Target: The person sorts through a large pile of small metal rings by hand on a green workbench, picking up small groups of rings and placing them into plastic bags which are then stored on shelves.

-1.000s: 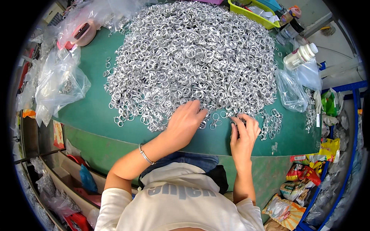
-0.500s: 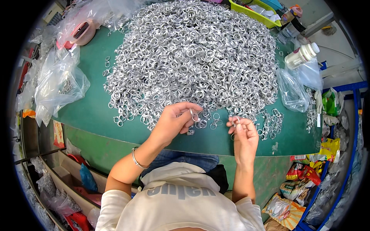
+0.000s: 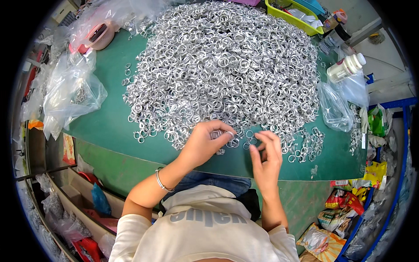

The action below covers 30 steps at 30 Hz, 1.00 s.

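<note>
A broad heap of silver-coloured metal rings [image 3: 227, 65] covers the middle of the green table [image 3: 114, 126]. At the heap's near edge, my left hand [image 3: 205, 142] has thumb and forefinger closed on a ring [image 3: 229, 133]; its other fingers curl underneath and are partly hidden. To its right, my right hand [image 3: 267, 158] has thumb and fingers apart, and I see nothing held in it. A few loose rings [image 3: 249, 139] lie on the table between the two hands. A smaller scatter of rings [image 3: 310, 146] rests right of my right hand.
Clear plastic bags [image 3: 72, 96] lie at the table's left, near a pink bowl [image 3: 104, 40]. On the right are a white bottle [image 3: 347, 67] and another clear bag [image 3: 335, 109]. A yellow-green basket [image 3: 297, 19] stands at the back. Colourful packets [image 3: 345, 201] sit beside a blue frame [image 3: 379, 201].
My right hand has moved left toward my left hand. Its fingers, earlier pinching a ring, are now spread with none visible in them. My left hand still pinches a ring, its wrist slightly lower.
</note>
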{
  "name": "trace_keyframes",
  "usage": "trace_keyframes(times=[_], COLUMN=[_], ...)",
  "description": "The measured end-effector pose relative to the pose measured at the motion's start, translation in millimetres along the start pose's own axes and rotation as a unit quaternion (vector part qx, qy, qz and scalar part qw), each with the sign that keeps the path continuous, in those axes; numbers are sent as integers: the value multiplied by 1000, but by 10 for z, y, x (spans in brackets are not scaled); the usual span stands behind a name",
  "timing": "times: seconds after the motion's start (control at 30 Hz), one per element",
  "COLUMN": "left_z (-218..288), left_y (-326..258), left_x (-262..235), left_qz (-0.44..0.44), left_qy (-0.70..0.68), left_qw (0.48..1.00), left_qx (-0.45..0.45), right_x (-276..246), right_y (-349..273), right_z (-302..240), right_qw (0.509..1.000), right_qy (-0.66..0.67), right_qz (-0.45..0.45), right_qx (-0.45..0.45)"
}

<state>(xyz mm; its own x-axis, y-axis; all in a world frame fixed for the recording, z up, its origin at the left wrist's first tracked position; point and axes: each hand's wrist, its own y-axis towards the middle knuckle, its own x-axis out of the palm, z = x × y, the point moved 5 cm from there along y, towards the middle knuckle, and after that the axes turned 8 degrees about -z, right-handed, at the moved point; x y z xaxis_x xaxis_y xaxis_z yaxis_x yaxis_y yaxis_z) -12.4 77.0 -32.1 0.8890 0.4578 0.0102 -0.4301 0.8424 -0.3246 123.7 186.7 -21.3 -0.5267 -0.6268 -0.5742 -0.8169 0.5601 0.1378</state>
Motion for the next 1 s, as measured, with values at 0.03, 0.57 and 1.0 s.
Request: trace_keyframes(times=[0.03,0.57,1.0], left_z=[-48,-122,-211], left_y=[10,-148,-207], left_x=[30,58,140], left_qz=[-32,-25,-81], left_qy=[-88,-131,-298], left_qw=[995,989,950], left_qx=[-14,67,-46], right_x=[71,307,324], right_y=[-2,-20,-20], right_z=[-11,86,-52], right_qw=[997,795,858], right_qy=[70,556,490], right_qz=[-37,-143,-92], right_qx=[10,196,122])
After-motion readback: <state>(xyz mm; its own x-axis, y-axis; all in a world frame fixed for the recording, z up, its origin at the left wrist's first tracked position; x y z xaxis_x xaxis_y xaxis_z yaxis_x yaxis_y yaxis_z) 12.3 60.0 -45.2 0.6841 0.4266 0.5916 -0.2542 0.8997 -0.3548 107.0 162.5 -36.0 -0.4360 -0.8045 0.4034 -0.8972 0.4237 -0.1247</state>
